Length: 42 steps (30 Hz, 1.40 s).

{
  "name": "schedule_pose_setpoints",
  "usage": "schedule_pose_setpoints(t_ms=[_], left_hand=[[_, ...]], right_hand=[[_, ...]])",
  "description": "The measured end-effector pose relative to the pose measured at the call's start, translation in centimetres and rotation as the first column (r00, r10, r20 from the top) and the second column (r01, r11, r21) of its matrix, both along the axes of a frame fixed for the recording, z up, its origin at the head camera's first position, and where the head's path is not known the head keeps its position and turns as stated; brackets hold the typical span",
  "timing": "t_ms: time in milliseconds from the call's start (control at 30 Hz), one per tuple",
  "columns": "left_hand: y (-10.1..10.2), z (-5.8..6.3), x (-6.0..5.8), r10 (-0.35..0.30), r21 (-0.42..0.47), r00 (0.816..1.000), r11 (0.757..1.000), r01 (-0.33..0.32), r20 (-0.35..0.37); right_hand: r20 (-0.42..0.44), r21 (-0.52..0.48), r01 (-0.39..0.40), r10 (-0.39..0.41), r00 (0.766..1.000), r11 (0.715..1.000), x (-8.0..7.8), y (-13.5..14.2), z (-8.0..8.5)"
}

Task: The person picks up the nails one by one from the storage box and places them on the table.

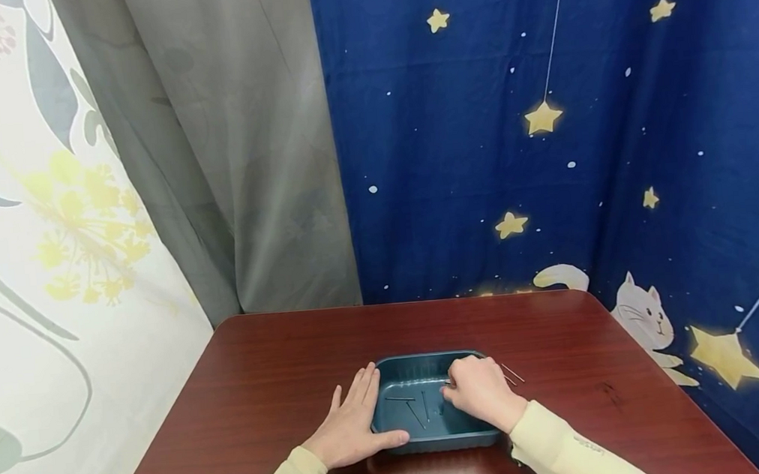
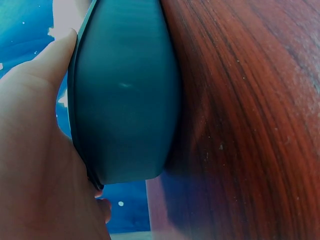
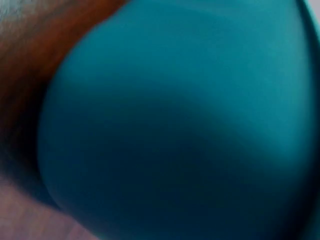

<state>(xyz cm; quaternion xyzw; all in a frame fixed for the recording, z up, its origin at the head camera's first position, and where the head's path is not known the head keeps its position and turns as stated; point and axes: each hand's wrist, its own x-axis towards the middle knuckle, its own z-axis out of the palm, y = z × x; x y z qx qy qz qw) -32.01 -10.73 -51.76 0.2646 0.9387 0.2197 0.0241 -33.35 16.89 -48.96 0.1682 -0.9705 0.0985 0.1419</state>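
Note:
A dark teal plastic tray (image 1: 438,444) stands on the table, with several thin metal nails (image 1: 415,414) lying loose on its floor. My left hand (image 1: 355,427) rests along the tray's left end with straight fingers, the thumb over the near corner. In the left wrist view the thumb (image 2: 55,55) lies against the rim of the tray (image 2: 125,100). Over the tray's right side, my right hand (image 1: 484,390) has curled fingers and pinches a nail (image 1: 448,383), of which only a small shiny bit shows. The tray's outer wall (image 3: 175,100) fills the right wrist view, blurred.
Two more thin nails (image 1: 513,373) lie on the reddish-brown table (image 1: 283,373), just right of the tray and beyond my right hand. Grey and blue star-patterned curtains (image 1: 453,148) hang behind the table's far edge, and a white patterned curtain (image 1: 19,298) hangs at the left.

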Motion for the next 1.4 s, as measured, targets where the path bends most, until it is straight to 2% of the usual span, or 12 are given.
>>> schedule_pose_setpoints(t_ms=[200,300,600,967,1200,1400], left_hand=[[0.0,-0.1,0.1,0.004,0.008,1.0,1.0,-0.004,0.007],[0.0,-0.1,0.1,0.003,0.007,1.0,1.0,-0.003,0.006],[-0.1,0.4,0.1,-0.005,0.024,1.0,1.0,0.005,0.007],[-0.1,0.3,0.2,0.004,0.014,1.0,1.0,-0.004,0.01],[-0.1,0.4,0.2,0.0,0.028,1.0,1.0,0.0,0.01],[0.0,0.5,0.3,0.0,0.032,1.0,0.999,-0.001,0.009]], right_hand=[[0.094,0.05,-0.002,-0.003,0.996,0.999,0.0,-0.6,-1.4],[0.106,0.058,-0.006,0.0,0.994,0.998,0.2,-0.6,-1.8],[0.068,0.067,0.002,-0.006,0.998,0.998,0.1,-0.5,-1.5],[0.051,0.051,-0.103,0.1,0.994,0.993,0.2,-0.1,-1.3],[-0.007,0.075,-0.19,0.191,0.982,0.979,0.1,0.3,-0.1],[-0.04,0.054,-0.225,0.227,0.973,0.973,0.2,0.9,0.7]])
